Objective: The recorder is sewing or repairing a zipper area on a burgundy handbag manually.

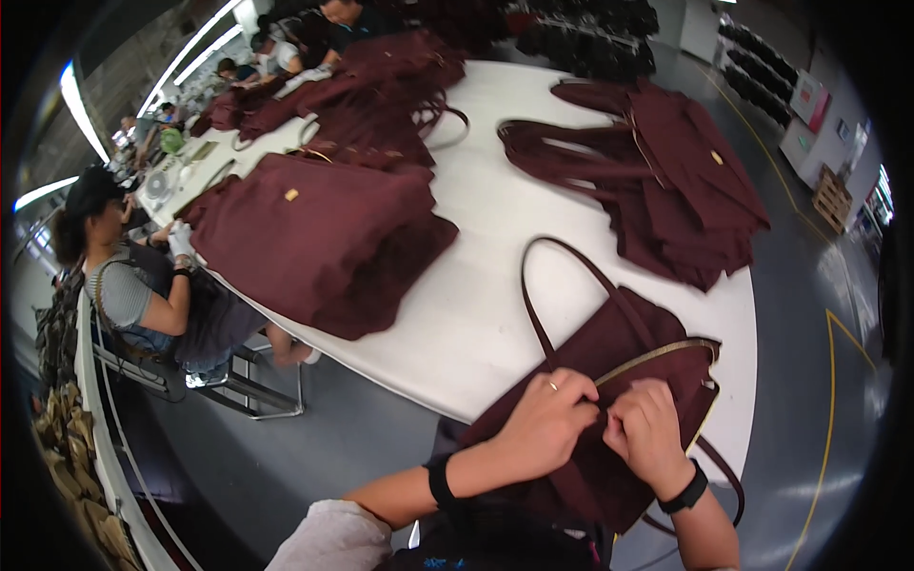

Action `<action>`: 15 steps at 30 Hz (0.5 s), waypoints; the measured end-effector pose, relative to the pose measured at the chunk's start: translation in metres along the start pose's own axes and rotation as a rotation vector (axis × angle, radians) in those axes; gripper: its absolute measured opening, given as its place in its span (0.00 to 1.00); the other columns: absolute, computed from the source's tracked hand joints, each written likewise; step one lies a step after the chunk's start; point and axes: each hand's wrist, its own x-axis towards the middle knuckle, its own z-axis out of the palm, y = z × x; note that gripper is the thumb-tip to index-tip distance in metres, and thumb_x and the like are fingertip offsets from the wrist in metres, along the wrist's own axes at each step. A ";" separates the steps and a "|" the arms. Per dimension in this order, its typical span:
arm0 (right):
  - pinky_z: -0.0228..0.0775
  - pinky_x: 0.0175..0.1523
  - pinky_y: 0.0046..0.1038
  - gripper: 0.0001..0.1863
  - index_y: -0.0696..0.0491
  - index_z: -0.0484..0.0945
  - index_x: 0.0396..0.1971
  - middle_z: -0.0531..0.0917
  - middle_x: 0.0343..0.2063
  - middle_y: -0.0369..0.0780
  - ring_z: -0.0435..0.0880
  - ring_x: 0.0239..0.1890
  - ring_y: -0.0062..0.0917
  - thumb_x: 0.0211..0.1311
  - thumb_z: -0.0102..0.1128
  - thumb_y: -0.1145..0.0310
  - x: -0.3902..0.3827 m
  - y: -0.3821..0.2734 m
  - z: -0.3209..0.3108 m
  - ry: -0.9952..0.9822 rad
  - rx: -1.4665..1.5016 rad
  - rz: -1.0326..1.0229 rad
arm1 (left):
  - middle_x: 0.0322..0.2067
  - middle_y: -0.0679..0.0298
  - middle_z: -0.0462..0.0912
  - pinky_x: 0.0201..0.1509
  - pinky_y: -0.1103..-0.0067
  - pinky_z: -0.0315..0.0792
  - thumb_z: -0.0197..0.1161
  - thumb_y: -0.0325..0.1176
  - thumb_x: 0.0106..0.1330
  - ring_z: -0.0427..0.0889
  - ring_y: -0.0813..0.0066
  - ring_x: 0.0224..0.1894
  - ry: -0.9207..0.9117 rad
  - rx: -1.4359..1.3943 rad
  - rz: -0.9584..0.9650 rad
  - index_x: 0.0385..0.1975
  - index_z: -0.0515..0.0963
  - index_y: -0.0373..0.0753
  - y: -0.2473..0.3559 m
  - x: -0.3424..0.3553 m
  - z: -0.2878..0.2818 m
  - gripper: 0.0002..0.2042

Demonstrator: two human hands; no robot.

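Observation:
At the near end of the white table [476,285] lies a burgundy bag [519,485] with long handles and a brass zipper [617,364] across its upper part. My left hand [547,428] is closed on the bag just below the zipper, fingers bent, a ring on one. Close to its right, my right hand [647,438] also has curled fingers pinching at the bag; the exact bit between the fingertips is hidden.
Burgundy bag pieces are piled left [314,238] and right [666,181] on the table. A co-worker [133,295] sits on a stool at the left edge; others [338,24] work farther back. Racks of dark items [581,43] stand behind. A wooden pallet [830,198] is at right.

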 end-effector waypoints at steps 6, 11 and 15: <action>0.68 0.43 0.35 0.13 0.56 0.72 0.28 0.75 0.29 0.41 0.75 0.35 0.37 0.39 0.65 0.78 0.013 0.003 0.004 0.049 0.095 0.086 | 0.39 0.59 0.76 0.45 0.68 0.68 0.64 0.20 0.50 0.74 0.58 0.43 0.006 0.049 -0.024 0.32 0.81 0.36 -0.003 0.002 -0.009 0.09; 0.68 0.37 0.32 0.08 0.56 0.75 0.26 0.79 0.26 0.40 0.77 0.30 0.34 0.45 0.63 0.80 -0.008 0.018 -0.003 0.151 0.136 0.420 | 0.39 0.60 0.76 0.46 0.70 0.68 0.64 0.18 0.50 0.74 0.58 0.44 0.003 0.006 -0.031 0.32 0.81 0.35 -0.005 0.000 -0.001 0.09; 0.67 0.39 0.30 0.08 0.56 0.78 0.29 0.81 0.27 0.38 0.79 0.30 0.31 0.47 0.65 0.78 -0.009 0.010 -0.012 0.141 0.298 0.401 | 0.39 0.60 0.75 0.46 0.70 0.68 0.64 0.18 0.50 0.74 0.58 0.45 -0.010 -0.001 -0.030 0.32 0.81 0.34 -0.004 -0.001 0.000 0.09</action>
